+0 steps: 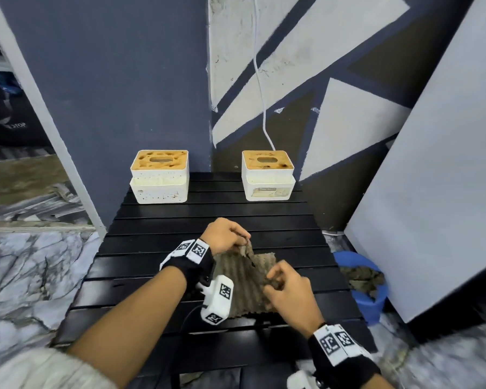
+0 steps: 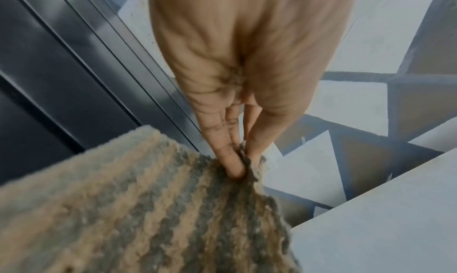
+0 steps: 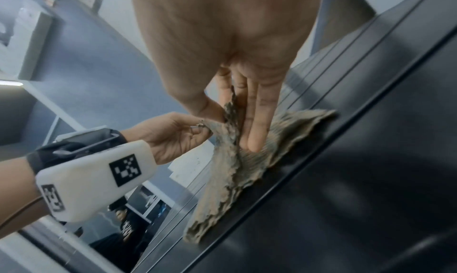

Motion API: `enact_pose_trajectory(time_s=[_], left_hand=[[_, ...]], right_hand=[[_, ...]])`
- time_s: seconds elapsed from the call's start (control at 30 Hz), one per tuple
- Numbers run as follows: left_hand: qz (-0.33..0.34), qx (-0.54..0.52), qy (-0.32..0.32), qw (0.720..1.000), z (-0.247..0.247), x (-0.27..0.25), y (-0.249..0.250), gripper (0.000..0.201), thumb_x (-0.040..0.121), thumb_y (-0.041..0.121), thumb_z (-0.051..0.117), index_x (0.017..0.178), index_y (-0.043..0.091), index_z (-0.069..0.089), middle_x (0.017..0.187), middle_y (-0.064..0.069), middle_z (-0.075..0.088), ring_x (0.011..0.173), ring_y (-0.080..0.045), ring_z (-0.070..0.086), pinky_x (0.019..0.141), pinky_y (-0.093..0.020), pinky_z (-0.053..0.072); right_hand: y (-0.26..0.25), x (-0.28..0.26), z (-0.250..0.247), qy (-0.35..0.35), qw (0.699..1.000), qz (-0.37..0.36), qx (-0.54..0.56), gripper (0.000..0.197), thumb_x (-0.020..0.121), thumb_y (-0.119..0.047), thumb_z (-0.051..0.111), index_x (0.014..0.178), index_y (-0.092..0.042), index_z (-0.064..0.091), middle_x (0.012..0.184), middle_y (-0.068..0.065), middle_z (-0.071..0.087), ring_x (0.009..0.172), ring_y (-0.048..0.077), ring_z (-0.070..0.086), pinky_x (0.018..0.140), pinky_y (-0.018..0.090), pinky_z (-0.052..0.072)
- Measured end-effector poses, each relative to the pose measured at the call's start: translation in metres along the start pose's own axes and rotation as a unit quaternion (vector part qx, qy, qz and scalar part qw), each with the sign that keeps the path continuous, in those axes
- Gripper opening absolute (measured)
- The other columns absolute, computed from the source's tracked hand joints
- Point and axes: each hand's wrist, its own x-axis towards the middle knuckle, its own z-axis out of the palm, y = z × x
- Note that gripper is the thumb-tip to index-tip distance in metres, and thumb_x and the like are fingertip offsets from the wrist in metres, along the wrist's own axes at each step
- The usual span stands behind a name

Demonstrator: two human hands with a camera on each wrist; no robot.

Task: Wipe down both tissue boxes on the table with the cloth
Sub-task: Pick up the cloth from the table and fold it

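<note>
Two white tissue boxes with stained tan tops stand at the far edge of the black slatted table [image 1: 152, 248]: the left box [image 1: 159, 176] and the right box [image 1: 267, 175]. A ribbed grey-brown cloth [image 1: 247, 279] lies partly lifted near the table's middle. My left hand [image 1: 227, 237] pinches its far corner between thumb and fingers; the cloth [image 2: 148, 209] hangs below them. My right hand [image 1: 286, 284] pinches the near right edge of the cloth [image 3: 235, 160], with its longer fingers [image 3: 257, 132] lying along the fabric. Both hands are well short of the boxes.
A blue bucket [image 1: 368, 293] with a dirty rag in it sits on the floor right of the table. A large white panel [image 1: 432, 192] leans at the right. A white cable [image 1: 260, 88] hangs down the painted wall behind the right box. Marble floor surrounds the table.
</note>
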Motion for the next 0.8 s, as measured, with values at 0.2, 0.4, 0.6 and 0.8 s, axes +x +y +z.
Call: enact_pose_trajectory(time_s=[0.2,0.4,0.6,0.8], left_hand=[[-0.063,-0.089,-0.019,0.994,0.043,0.013,0.006,0.014,0.087,-0.015,0.061,0.086,-0.002,0.066,0.088,-0.018,0.065,0.072,-0.024,0.067,0.066,-0.023,0.06],[-0.004,0.036,-0.012,0.999,0.049,0.01,-0.009,0.027,0.084,-0.007,0.066,0.107,0.007,0.071,0.099,-0.005,0.071,0.096,-0.015,0.065,0.08,-0.018,0.053],[0.059,0.11,0.051,0.991,0.017,-0.004,-0.026,0.021,0.086,-0.002,0.067,0.099,0.013,0.073,0.088,0.002,0.07,0.081,-0.008,0.065,0.072,-0.006,0.048],[0.038,0.311,0.017,0.95,-0.002,-0.021,-0.045,0.017,0.089,0.032,0.069,0.105,0.028,0.072,0.102,0.008,0.07,0.097,-0.014,0.064,0.091,-0.034,0.051]], right_hand=[[0.032,0.0,-0.016,-0.008,0.997,0.076,0.022,0.013,0.08,-0.004,0.06,0.083,-0.009,0.049,0.082,0.016,0.064,0.053,0.028,0.067,0.051,0.036,0.056],[0.042,0.011,-0.019,-0.004,0.994,0.111,0.008,0.01,0.079,-0.009,0.06,0.081,-0.01,0.051,0.073,0.011,0.064,0.052,0.026,0.066,0.051,0.039,0.057],[0.035,0.034,-0.035,-0.013,0.988,0.117,-0.099,0.019,0.075,-0.039,0.064,0.081,-0.024,0.053,0.076,-0.007,0.065,0.078,0.015,0.061,0.075,0.034,0.05],[0.024,0.087,-0.023,-0.063,0.98,0.06,-0.178,0.033,0.081,-0.047,0.065,0.104,-0.027,0.054,0.085,-0.008,0.065,0.091,0.018,0.062,0.084,0.035,0.05]])
